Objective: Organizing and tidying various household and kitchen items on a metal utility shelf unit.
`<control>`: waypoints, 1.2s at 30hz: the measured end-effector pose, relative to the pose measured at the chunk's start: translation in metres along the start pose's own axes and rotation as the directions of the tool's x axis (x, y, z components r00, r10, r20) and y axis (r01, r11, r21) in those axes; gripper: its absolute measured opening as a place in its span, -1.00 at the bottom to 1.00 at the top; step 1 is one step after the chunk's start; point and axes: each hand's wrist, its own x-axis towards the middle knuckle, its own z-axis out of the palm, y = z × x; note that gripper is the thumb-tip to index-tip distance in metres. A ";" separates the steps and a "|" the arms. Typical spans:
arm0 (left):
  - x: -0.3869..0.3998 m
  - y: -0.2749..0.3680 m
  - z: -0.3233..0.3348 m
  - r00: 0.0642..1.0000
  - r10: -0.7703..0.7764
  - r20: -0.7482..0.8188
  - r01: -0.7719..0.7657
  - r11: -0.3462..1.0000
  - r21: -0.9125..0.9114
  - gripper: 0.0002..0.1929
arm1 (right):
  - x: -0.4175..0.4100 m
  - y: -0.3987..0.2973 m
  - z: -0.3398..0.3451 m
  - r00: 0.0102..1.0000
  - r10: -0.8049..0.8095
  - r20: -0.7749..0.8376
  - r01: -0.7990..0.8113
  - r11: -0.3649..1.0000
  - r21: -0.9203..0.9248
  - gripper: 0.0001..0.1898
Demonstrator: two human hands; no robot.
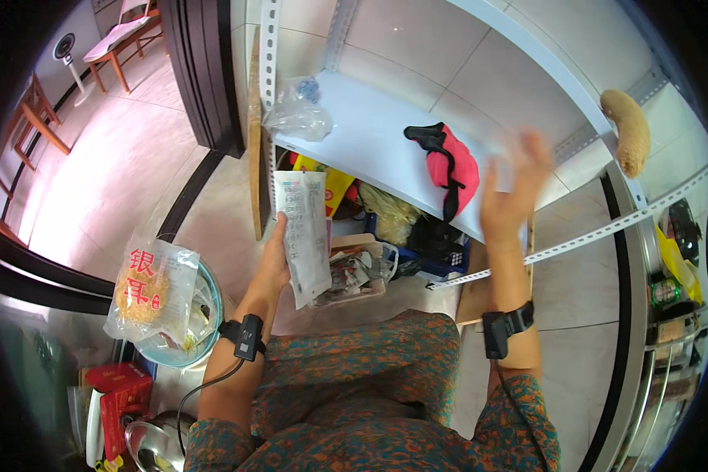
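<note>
My left hand (277, 253) grips the edge of a long white printed packet (304, 239) held in front of the shelf. My right hand (516, 183), blurred, is raised over the right part of the white metal shelf (366, 141) with its fingers apart and nothing seen in it. Just left of it, a pink fabric item with black straps (454, 168) lies on the shelf. A crumpled clear plastic bag (301, 115) sits at the shelf's left end. Below the shelf are a clear bin of small packets (360, 274) and a blue crate (448, 268) holding a black bag.
A perforated metal strip (578, 236) crosses beside my right forearm. A brown root vegetable (628, 133) rests at the upper right. At left, a bag with red writing (153, 289) lies over a blue-rimmed bin (212, 330); a red box (118, 395) and a steel bowl (153, 445) stand below.
</note>
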 end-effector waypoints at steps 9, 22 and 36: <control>-0.015 0.005 0.017 0.999 0.009 -0.032 -0.008 1.000 0.026 -0.30 | 0.010 -0.107 0.157 0.766 0.243 0.595 -0.552 0.724 0.415 -0.12; -0.016 0.008 -0.009 0.999 0.029 -0.017 -0.030 0.998 -0.050 -0.30 | -0.020 -0.078 0.164 0.529 0.422 0.736 -0.817 0.021 0.576 -0.68; -0.017 0.014 -0.011 0.997 0.008 -0.075 -0.021 0.984 -0.179 -0.24 | -0.092 -0.126 0.114 0.288 0.278 0.917 -0.517 -0.761 0.393 -0.77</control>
